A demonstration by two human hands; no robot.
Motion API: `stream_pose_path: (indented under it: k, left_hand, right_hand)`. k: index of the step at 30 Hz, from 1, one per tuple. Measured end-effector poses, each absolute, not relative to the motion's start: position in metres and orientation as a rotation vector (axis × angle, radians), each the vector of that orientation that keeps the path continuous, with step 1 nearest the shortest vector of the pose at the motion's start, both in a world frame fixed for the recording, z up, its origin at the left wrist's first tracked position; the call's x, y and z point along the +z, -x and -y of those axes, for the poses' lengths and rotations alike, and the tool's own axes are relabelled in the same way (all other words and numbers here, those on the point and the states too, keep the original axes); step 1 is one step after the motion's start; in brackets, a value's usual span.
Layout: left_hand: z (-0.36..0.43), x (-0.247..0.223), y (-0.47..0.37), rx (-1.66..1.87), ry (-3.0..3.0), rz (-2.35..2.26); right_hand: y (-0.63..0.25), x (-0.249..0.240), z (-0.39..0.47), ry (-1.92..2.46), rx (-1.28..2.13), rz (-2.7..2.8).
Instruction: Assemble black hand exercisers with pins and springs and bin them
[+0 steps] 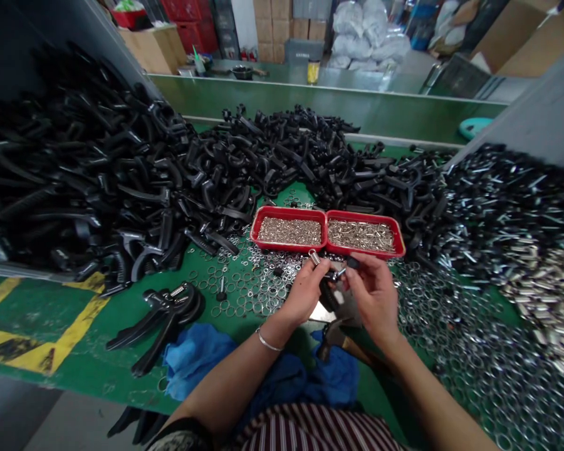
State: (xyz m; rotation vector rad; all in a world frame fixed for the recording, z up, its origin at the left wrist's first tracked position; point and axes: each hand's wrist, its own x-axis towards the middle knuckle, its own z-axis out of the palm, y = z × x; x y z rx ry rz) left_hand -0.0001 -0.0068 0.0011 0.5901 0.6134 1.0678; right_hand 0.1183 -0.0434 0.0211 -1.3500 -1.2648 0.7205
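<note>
My left hand is closed round a black part with a metal spring standing out above the fingers. Close beside it, my right hand pinches a small bolt with a black knob, its metal shank pointing toward the left hand. Just beyond both hands sit two red trays, the left tray with tiny metal pieces and the right tray with small pins. Below the hands lies a hammer. An assembled black hand grip with a spring rests at the left.
Black handles are heaped behind the trays and far left. Metal rings spread over the right side, beside bolts and metal sleeves. A blue cloth lies near the front edge.
</note>
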Motion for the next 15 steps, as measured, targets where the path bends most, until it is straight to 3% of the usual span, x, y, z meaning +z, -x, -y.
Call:
stream_pose_path:
  k: [9,12,15]
  left_hand:
    - [0.002,-0.008,0.009,1.089,-0.76,-0.781]
    - [0.004,-0.002,0.013,1.011,-0.977,-0.851]
    - [0.005,0.007,0.017,0.99,-1.176,-0.925]
  right_hand:
    - [-0.15,0.009,0.058,1.47,0.366,1.834]
    - [-0.164,0.017,0.052,1.374,0.387,2.022]
    - [-0.168,0.023,0.047,1.352,0.623,1.98]
